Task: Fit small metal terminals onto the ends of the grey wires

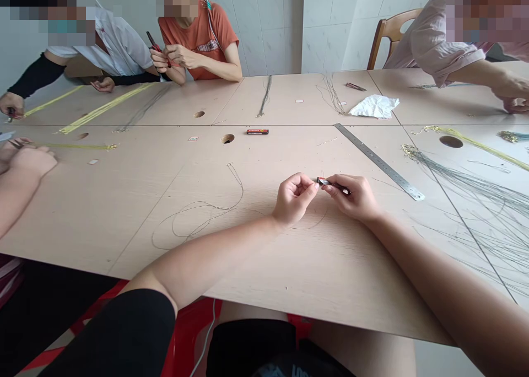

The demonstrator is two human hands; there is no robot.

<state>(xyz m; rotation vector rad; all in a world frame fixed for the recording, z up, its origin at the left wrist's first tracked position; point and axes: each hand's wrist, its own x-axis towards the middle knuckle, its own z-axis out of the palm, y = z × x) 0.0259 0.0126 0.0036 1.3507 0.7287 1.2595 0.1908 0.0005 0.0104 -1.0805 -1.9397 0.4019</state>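
Note:
My left hand [294,196] is closed in a pinch near the middle of the table. A thin dark cord [198,205] lies in loose loops to its left, passes under my wrist and seems to run up to the fingertips. My right hand [351,196] is wrapped round a small dark hand tool [344,189] with a shiny metal part and a bit of red at its tip. That tip meets my left fingertips, and its exact kind is hidden by my fingers. A steel ruler [380,162] lies slantwise beyond my right hand.
A red and black stick-shaped item [257,132] lies ahead, near a round table hole [227,139]. Bundled grey cords [467,178] spread at right. Yellow cords [107,108] lie far left; a crumpled white tissue [375,106] lies at the back. Several people work around the table.

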